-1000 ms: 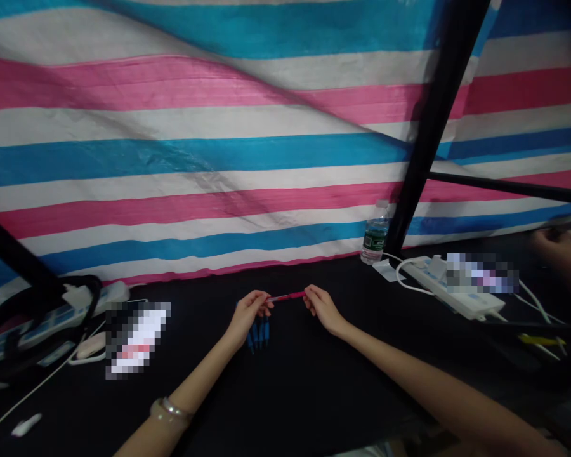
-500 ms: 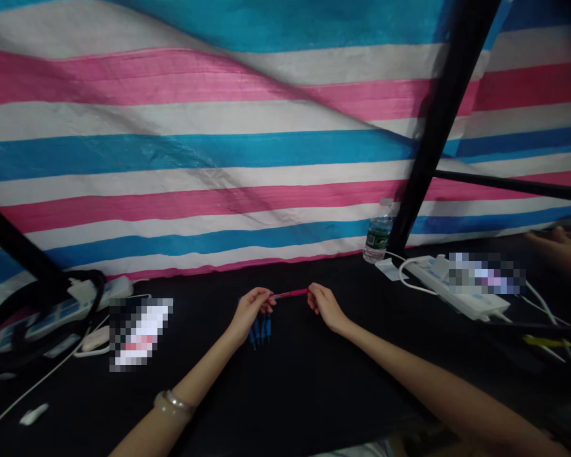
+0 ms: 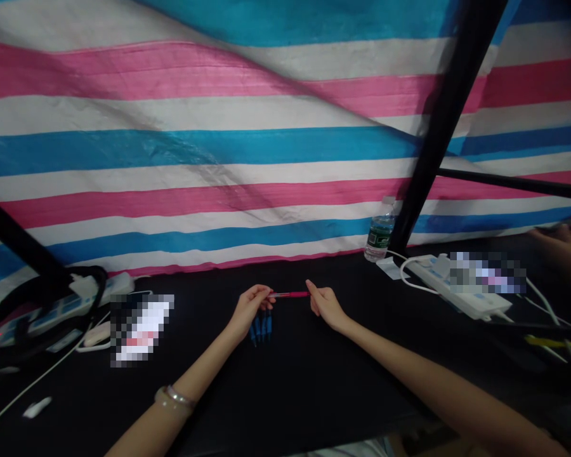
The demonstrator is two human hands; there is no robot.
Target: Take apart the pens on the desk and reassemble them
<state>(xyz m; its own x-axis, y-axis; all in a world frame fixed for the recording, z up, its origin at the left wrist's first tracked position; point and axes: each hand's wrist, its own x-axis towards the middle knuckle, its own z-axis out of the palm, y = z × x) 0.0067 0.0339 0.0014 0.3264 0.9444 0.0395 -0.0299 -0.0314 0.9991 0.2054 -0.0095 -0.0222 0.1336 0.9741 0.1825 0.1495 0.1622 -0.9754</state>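
Note:
A pink pen with a clear section lies level between my two hands, above the black table. My left hand pinches its clear end between thumb and fingers. At the pink end, my right hand has its fingers curled around the tip, with the thumb raised. Several blue pens lie side by side on the table just below my left hand, which partly covers them.
Power strips stand at left and right, with white cables. A water bottle stands by the black post. A blurred-out phone-like thing lies at left. Another person's hand shows at far right.
My right thumb has lifted from the pink end of the pen and now points up. The pen and my left hand have barely moved.

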